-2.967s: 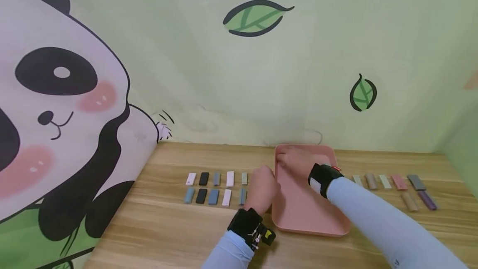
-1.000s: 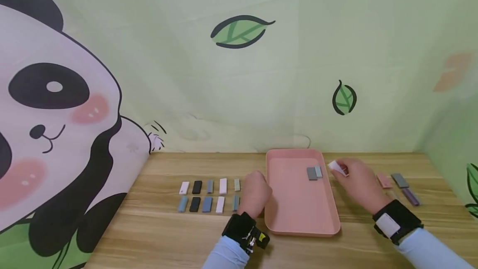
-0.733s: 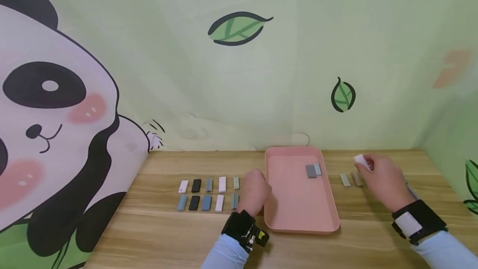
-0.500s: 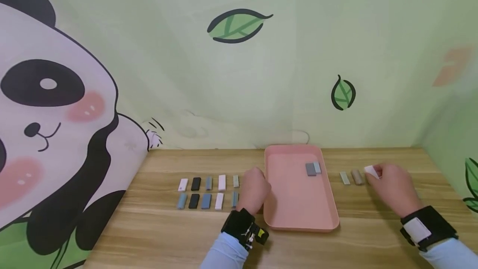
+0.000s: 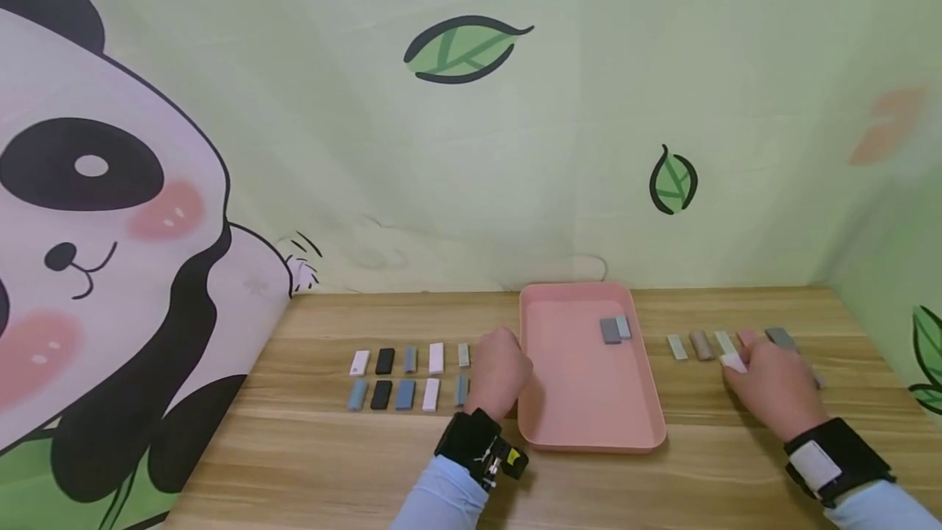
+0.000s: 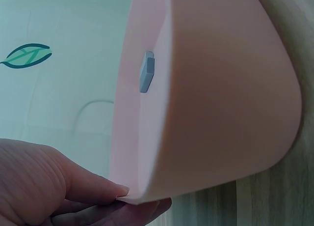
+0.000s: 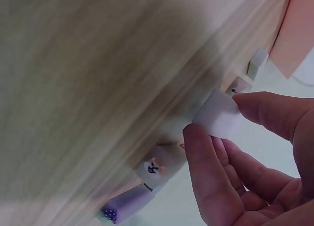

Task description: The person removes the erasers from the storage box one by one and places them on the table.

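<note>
A pink tray (image 5: 589,415) lies on the wooden table with two grey blocks (image 5: 615,329) side by side near its far right corner. My left hand (image 5: 508,366) pinches the tray's left rim (image 6: 128,196), thumb on top and fingers underneath; one grey block (image 6: 147,71) shows inside. To the right of the tray, my right hand (image 5: 745,366) pinches a small white block (image 5: 733,362) between thumb and fingers, just in front of a row of blocks. In the right wrist view the white block (image 7: 219,114) hangs slightly above the table.
Two rows of white, black and blue-grey blocks (image 5: 408,375) lie left of the tray. On the right are a pale block (image 5: 677,347), a brown one (image 5: 702,344), a cream one (image 5: 724,342) and a dark grey one (image 5: 780,339). A purple block (image 7: 128,204) lies nearby.
My right hand left the tray, carried the white block rightwards over the table and lowered it to the row of blocks on the right. My left hand stayed on the tray's rim.
</note>
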The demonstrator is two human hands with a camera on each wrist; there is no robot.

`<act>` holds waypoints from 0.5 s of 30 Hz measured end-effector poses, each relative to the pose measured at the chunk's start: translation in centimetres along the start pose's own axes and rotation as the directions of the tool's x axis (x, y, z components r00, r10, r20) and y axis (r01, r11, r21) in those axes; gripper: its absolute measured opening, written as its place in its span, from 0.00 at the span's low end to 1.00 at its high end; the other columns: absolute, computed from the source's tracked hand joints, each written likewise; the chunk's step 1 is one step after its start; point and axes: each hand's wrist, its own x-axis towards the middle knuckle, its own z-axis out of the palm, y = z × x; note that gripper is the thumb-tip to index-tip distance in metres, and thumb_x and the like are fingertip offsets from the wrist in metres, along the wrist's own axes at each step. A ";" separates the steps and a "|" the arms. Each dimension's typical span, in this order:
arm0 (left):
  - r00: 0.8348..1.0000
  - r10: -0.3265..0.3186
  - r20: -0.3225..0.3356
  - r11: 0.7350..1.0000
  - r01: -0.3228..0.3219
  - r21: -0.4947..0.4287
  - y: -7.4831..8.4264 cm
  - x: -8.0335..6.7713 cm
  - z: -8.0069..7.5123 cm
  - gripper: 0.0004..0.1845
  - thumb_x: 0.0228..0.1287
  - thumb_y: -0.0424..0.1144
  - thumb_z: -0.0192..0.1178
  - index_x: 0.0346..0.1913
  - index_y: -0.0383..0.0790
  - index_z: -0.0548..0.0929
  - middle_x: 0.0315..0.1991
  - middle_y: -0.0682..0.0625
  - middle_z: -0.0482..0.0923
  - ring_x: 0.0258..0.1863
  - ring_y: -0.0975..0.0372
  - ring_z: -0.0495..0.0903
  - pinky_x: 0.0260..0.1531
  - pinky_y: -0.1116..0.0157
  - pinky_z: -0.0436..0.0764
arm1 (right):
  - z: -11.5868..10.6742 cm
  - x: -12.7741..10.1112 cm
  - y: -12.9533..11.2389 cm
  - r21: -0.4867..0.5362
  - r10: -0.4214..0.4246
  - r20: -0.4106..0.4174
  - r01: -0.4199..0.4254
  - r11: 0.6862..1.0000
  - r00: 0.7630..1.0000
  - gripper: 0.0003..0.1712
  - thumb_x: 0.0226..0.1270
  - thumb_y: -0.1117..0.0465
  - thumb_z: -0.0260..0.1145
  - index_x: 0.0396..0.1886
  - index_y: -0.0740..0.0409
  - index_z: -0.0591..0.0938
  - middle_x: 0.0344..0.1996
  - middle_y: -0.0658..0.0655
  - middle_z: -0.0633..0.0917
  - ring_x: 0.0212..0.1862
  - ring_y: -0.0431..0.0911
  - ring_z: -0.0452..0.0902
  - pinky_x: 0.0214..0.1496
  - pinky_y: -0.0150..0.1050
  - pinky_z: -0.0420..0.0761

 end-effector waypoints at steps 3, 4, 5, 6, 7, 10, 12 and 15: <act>1.000 -0.008 0.007 1.000 0.008 -0.006 0.1 0.0 -0.1 0.15 0.55 0.27 0.56 0.13 0.41 0.76 0.12 0.52 0.69 0.12 0.61 0.70 0.10 0.68 0.65 | 0.2 -0.1 0.1 -0.008 0.008 0.004 -0.008 1.000 1.000 0.13 0.55 0.58 0.64 0.26 0.65 0.77 0.13 0.53 0.74 0.18 0.46 0.66 0.19 0.37 0.59; 1.000 -0.012 0.011 1.000 0.012 -0.010 0.1 0.0 -0.2 0.15 0.55 0.27 0.56 0.13 0.41 0.76 0.12 0.52 0.69 0.12 0.61 0.70 0.10 0.68 0.66 | 0.2 -0.1 0.1 -0.010 0.007 0.002 -0.007 1.000 1.000 0.13 0.55 0.58 0.64 0.25 0.65 0.76 0.13 0.53 0.73 0.17 0.46 0.66 0.18 0.37 0.59; 1.000 -0.013 0.012 1.000 0.013 -0.010 0.2 0.0 -0.3 0.15 0.55 0.27 0.56 0.14 0.41 0.76 0.12 0.52 0.69 0.12 0.61 0.70 0.10 0.68 0.66 | 0.2 -0.1 0.1 -0.010 0.008 0.006 -0.008 1.000 1.000 0.13 0.55 0.58 0.64 0.28 0.65 0.75 0.13 0.53 0.73 0.17 0.47 0.66 0.18 0.37 0.59; 1.000 -0.016 0.012 1.000 0.016 -0.009 0.2 0.0 -0.3 0.15 0.55 0.27 0.56 0.14 0.41 0.76 0.12 0.52 0.69 0.12 0.61 0.70 0.10 0.68 0.66 | 0.3 -0.1 0.1 -0.013 0.009 0.005 -0.009 1.000 1.000 0.13 0.55 0.58 0.64 0.29 0.65 0.75 0.12 0.52 0.72 0.17 0.47 0.66 0.18 0.37 0.59; 1.000 -0.020 0.013 1.000 0.020 -0.013 0.2 0.0 -0.3 0.15 0.56 0.27 0.56 0.14 0.41 0.76 0.13 0.52 0.69 0.12 0.61 0.71 0.10 0.68 0.66 | 0.3 -0.1 0.1 -0.017 0.007 0.001 -0.007 1.000 1.000 0.14 0.54 0.58 0.65 0.30 0.65 0.74 0.12 0.52 0.72 0.17 0.47 0.66 0.18 0.37 0.59; 1.000 -0.020 0.008 1.000 0.020 -0.005 0.2 0.0 -0.2 0.14 0.55 0.27 0.56 0.14 0.41 0.77 0.13 0.52 0.70 0.13 0.61 0.71 0.10 0.68 0.66 | 0.4 -0.1 0.2 -0.028 0.002 -0.005 -0.002 1.000 1.000 0.16 0.54 0.58 0.64 0.35 0.65 0.73 0.12 0.53 0.72 0.17 0.48 0.66 0.18 0.37 0.59; 1.000 -0.018 0.006 1.000 0.018 0.003 0.2 0.1 -0.2 0.14 0.55 0.27 0.57 0.14 0.41 0.77 0.13 0.52 0.71 0.13 0.61 0.71 0.10 0.68 0.67 | 0.5 -0.1 0.2 -0.034 0.002 -0.009 -0.002 0.999 1.000 0.17 0.53 0.59 0.64 0.37 0.66 0.72 0.13 0.53 0.73 0.18 0.48 0.67 0.18 0.37 0.59; 1.000 -0.008 0.001 1.000 0.008 0.015 0.1 0.1 -0.1 0.14 0.55 0.27 0.56 0.14 0.41 0.76 0.13 0.52 0.70 0.13 0.61 0.70 0.10 0.68 0.66 | 0.5 -0.2 0.2 -0.034 0.001 -0.009 -0.002 0.999 1.000 0.17 0.53 0.59 0.64 0.38 0.65 0.72 0.14 0.55 0.74 0.18 0.49 0.67 0.18 0.37 0.60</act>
